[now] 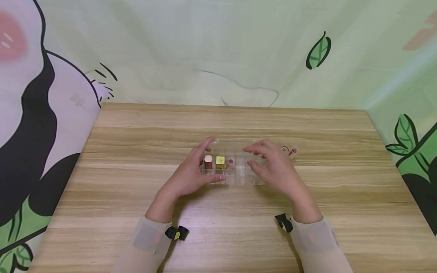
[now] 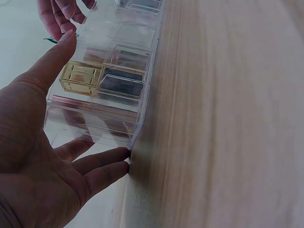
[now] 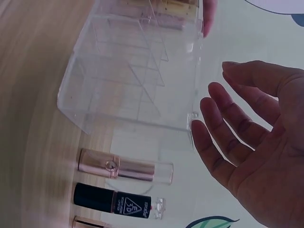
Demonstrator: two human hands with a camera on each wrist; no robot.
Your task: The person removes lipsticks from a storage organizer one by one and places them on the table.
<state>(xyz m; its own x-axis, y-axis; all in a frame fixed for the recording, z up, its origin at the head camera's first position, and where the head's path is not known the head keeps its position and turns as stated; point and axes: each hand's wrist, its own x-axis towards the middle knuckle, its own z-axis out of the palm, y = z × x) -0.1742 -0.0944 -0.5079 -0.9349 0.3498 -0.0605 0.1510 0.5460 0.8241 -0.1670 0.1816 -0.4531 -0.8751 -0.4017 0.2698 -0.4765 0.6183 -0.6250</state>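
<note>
A clear lipstick organizer (image 1: pixel 240 178) with several compartments sits on the table. My left hand (image 1: pixel 189 168) holds its left end, thumb along the front and fingers round the side and back. Three lipsticks stand in the left compartments: one with a rose-gold top (image 1: pixel 208 162), a gold one (image 1: pixel 220 162) and one with a clear, red-centred top (image 1: pixel 231 163). Over the organizer's right end is my right hand (image 1: pixel 274 167), its fingers loosely bent with nothing between them. In the right wrist view its fingertips are close to the organizer's upper edge; contact is unclear.
To the organizer's right stand a rose-gold lipstick (image 3: pixel 135 170), a black lipstick (image 3: pixel 114 199) and part of another lipstick (image 3: pixel 88 222). My right hand partly covers that spot in the head view. The wooden table (image 1: pixel 218 227) ends at a printed cloth backdrop (image 1: pixel 170 57).
</note>
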